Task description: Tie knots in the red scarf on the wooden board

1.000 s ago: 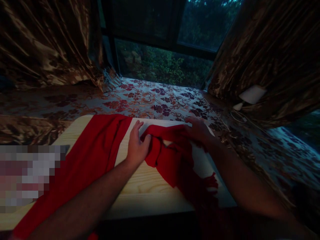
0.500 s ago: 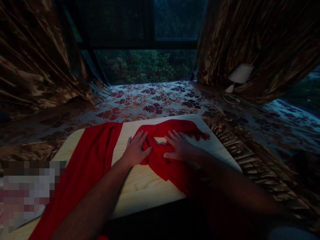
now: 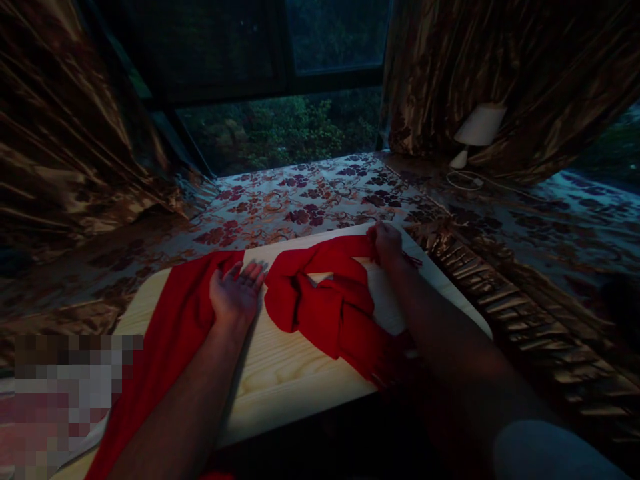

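Observation:
A red scarf [image 3: 320, 320] with fringed ends lies looped and crossed over itself on a pale wooden table [image 3: 280, 360]. At its upper right end, my right hand [image 3: 387, 243] is closed around the scarf near the fringe, and a few tassels stick out beside the wrist. My left hand [image 3: 235, 293] is turned palm up with its fingers spread, just left of the loop and holding nothing. Beneath and beside that hand, a flat red cloth [image 3: 165, 340] runs down the left part of the table. The scarf's lower end falls into shadow near the front edge.
A floral-covered window seat [image 3: 305, 193] lies behind the table. On its right stand a small white lamp [image 3: 481, 125] and its cord. Brown curtains [image 3: 65, 120] flank the dark window, and a pleated brown skirt [image 3: 520, 333] hangs by the table's right edge.
My right hand has moved from the loop to the far fringed end and closed on it. My left hand has lifted off the scarf, shifted left and turned palm up.

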Demonstrator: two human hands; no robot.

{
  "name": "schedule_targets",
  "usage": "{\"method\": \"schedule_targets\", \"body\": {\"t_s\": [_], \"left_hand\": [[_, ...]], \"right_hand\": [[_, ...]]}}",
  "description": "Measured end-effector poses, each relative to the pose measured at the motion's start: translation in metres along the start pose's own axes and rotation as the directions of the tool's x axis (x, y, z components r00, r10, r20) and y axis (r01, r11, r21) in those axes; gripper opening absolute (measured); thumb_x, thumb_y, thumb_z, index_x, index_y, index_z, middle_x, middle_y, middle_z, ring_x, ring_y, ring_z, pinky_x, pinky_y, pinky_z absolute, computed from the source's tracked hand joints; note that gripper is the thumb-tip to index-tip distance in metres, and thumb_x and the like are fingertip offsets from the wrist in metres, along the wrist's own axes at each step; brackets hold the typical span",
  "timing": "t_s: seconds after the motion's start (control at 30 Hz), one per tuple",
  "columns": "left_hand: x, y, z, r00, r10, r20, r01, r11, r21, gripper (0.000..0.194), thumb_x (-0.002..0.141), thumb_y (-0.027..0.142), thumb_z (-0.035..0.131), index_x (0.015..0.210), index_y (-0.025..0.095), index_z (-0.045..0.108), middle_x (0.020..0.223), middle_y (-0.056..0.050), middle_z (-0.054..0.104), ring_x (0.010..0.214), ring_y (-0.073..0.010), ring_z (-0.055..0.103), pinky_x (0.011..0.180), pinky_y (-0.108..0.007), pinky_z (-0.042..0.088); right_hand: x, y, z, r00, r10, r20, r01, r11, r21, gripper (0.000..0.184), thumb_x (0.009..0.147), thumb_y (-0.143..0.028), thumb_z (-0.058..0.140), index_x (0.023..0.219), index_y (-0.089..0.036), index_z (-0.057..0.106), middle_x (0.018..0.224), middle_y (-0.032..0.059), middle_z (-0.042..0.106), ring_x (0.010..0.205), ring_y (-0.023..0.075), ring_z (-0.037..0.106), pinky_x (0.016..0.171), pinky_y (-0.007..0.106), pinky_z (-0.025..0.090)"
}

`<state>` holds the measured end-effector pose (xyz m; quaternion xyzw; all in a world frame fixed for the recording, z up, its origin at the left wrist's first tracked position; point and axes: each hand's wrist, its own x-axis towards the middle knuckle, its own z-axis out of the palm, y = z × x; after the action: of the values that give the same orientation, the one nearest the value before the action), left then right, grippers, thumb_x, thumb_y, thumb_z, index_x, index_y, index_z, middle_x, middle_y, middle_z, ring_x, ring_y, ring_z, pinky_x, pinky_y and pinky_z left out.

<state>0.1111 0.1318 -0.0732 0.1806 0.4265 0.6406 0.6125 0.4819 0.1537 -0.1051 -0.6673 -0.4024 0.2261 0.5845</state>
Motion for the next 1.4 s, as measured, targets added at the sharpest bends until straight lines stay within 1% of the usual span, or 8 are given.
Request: {"method": "schedule_targets", "body": {"t_s": [0.23,0.33,0.43,0.57,0.9,1.17,1.27,1.4], "left_hand": [[-0.004,-0.012,0.005,0.994,0.108,-0.019,-0.099,0.96,0.261,0.027,0.085,0.041,0.051,0.099,0.019,0.057,0.089,-0.007,0.067,0.08,-0.0198,0.069,0.074,-0.032,0.056],[-0.012,-0.015,0.001,0.941,0.322,0.108,-0.298,0.629,0.718,0.024,0.074,0.034,0.065,0.093,0.02,0.063,0.078,-0.002,0.067,0.071,-0.0178,0.065,0.068,-0.028,0.05],[-0.021,-0.014,0.0,0.912,0.28,0.3,-0.355,0.172,0.919,0.024,0.08,0.042,0.061,0.088,0.02,0.069,0.079,-0.004,0.071,0.074,-0.0206,0.066,0.067,-0.029,0.046],[-0.027,-0.01,0.003,0.916,0.143,0.374,-0.375,-0.022,0.927,0.032,0.083,0.049,0.06,0.094,0.02,0.071,0.09,-0.008,0.074,0.083,-0.0239,0.068,0.071,-0.031,0.045],[-0.026,-0.014,0.001,0.898,0.082,0.431,-0.437,0.264,0.86,0.024,0.056,0.03,0.085,0.071,0.022,0.067,0.059,0.0,0.063,0.054,-0.0172,0.051,0.05,-0.025,0.029],[-0.034,-0.016,0.012,0.924,-0.029,0.381,-0.164,0.871,0.463,0.028,0.058,0.023,0.076,0.064,0.019,0.05,0.055,0.007,0.055,0.047,-0.0089,0.047,0.049,-0.02,0.034],[-0.039,-0.015,0.016,0.924,-0.066,0.377,-0.058,0.949,0.309,0.03,0.053,0.017,0.076,0.063,0.019,0.048,0.056,0.006,0.058,0.047,-0.0086,0.05,0.049,-0.019,0.036],[-0.042,-0.014,0.017,0.92,-0.146,0.363,0.046,0.962,0.27,0.026,0.051,0.014,0.074,0.064,0.018,0.051,0.057,0.004,0.061,0.047,-0.0101,0.053,0.049,-0.02,0.038]], "right_hand": [[-0.01,0.002,0.003,0.996,-0.089,0.018,0.09,0.993,-0.079,0.039,0.089,-0.051,0.045,0.074,-0.02,0.062,0.061,0.0011,0.061,0.055,0.0157,0.055,0.057,0.028,0.043],[-0.017,-0.004,0.002,0.962,-0.272,0.01,0.263,0.92,-0.291,0.026,0.086,-0.039,0.052,0.074,-0.019,0.063,0.067,0.0034,0.065,0.065,0.0185,0.058,0.067,0.031,0.045],[-0.033,-0.013,0.005,0.871,-0.47,0.145,0.488,0.786,-0.38,0.015,0.083,-0.03,0.058,0.083,-0.019,0.068,0.081,0.0066,0.07,0.077,0.0208,0.062,0.075,0.033,0.047],[-0.054,-0.036,0.018,0.723,-0.565,0.397,0.684,0.663,-0.304,0.014,0.084,-0.023,0.061,0.092,-0.018,0.071,0.098,0.0095,0.073,0.094,0.023,0.064,0.089,0.035,0.048],[-0.044,-0.093,0.086,0.475,-0.197,0.858,0.751,0.598,-0.279,0.048,0.085,-0.029,0.066,0.132,-0.016,0.066,0.133,0.0129,0.066,0.117,0.0257,0.063,0.098,0.03,0.045],[-0.036,-0.127,0.113,0.249,0.066,0.966,0.618,0.757,-0.211,0.028,0.087,-0.04,0.061,0.089,-0.016,0.076,0.08,0.0004,0.072,0.071,0.0137,0.06,0.062,0.022,0.039],[-0.035,-0.14,0.113,0.154,0.087,0.984,0.587,0.793,-0.162,0.014,0.078,-0.027,0.064,0.084,-0.017,0.073,0.075,-0.0032,0.068,0.07,0.0122,0.055,0.064,0.021,0.038],[-0.035,-0.151,0.108,0.118,0.082,0.99,0.42,0.899,-0.125,0.009,0.067,-0.017,0.062,0.076,-0.017,0.063,0.064,-0.0062,0.057,0.06,0.0109,0.048,0.056,0.022,0.035]]}}
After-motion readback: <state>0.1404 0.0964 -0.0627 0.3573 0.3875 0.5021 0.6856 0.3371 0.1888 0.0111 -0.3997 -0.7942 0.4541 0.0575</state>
